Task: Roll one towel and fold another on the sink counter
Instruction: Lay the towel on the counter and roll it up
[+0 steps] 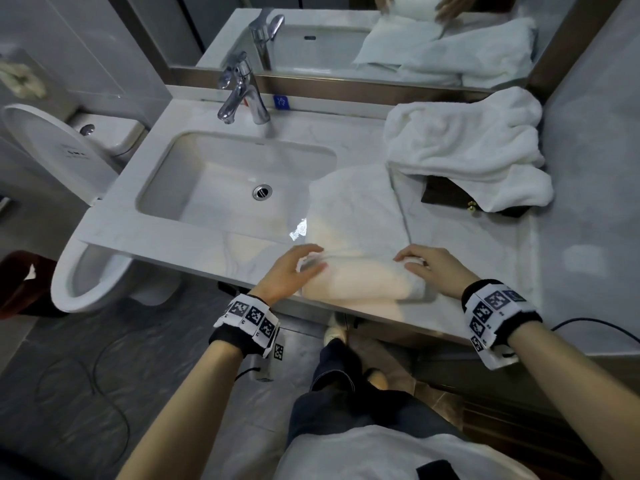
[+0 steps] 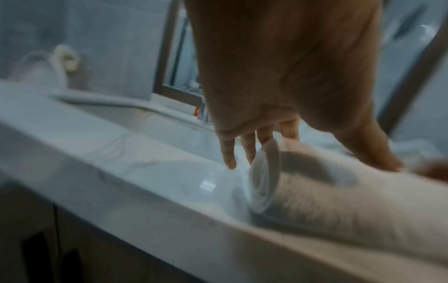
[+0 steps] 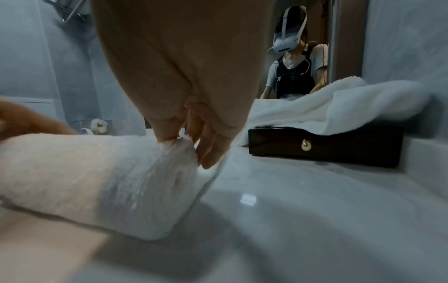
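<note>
- While your left hand (image 1: 289,271) sits at the left end of the towel roll (image 1: 362,280), its fingers are spread and only lightly bent over the top, touching rather than clutching; that reads as guiding the roll, not gripping it.
- Your right hand (image 1: 431,268) curls its fingertips (image 3: 169,134) into the right end of the roll, pinching the terry there, likely to keep the layers tight and both ends level.
- That towel is only partly rolled: the rolled part lies along the front edge of the counter (image 1: 467,244), and the flat remainder (image 1: 356,206) stretches away toward the mirror, its left side overhanging the sink (image 1: 194,174).
- A second towel (image 1: 467,147) lies crumpled at the back right, draped over a dark wooden box (image 3: 324,147) with a brass knob; it is not yet folded, so that half of the job remains.
- Your worktop is glossy pale marble, smooth enough that the roll may slide if pressed unevenly.
- Beyond it stand a chrome tap (image 1: 242,95), a mirror (image 1: 346,29) behind, and a toilet (image 1: 69,202) on the left.
</note>
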A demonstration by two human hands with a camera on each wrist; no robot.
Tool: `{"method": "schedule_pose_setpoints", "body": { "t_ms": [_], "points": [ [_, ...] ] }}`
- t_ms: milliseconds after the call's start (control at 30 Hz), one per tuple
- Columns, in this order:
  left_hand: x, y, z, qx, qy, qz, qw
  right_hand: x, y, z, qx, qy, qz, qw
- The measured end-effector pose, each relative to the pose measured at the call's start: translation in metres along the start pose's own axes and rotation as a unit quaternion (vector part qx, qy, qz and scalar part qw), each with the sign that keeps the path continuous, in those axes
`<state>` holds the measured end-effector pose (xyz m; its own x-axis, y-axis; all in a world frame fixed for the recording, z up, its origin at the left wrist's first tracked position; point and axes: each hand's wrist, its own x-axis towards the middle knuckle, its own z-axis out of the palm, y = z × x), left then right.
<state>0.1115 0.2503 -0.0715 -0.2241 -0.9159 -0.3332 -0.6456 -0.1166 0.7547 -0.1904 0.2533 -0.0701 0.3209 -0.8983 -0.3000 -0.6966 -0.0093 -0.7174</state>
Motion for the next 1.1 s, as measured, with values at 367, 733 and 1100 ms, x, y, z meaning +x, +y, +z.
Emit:
{"method": "schedule_pose_setpoints", "body": {
  "t_ms": [367,733,1100],
  "points": [
    [0.006,-0.007,0.009,0.195,-0.061,-0.032,0.978,0.014,-0.004,-0.005,-0.12,-0.078,-0.017,0.99],
    [0.014,-0.005,0.001,0.029,0.003,-0.173,0.985,0.036,-0.001,0.002,-0.065,-0.09,0.079,0.991],
    [0.01,-0.012,0.004,0.003,0.031,-0.108,0.994,0.069,-0.019,0.006,-0.042,-0.086,0.204,0.974]
  ]
}}
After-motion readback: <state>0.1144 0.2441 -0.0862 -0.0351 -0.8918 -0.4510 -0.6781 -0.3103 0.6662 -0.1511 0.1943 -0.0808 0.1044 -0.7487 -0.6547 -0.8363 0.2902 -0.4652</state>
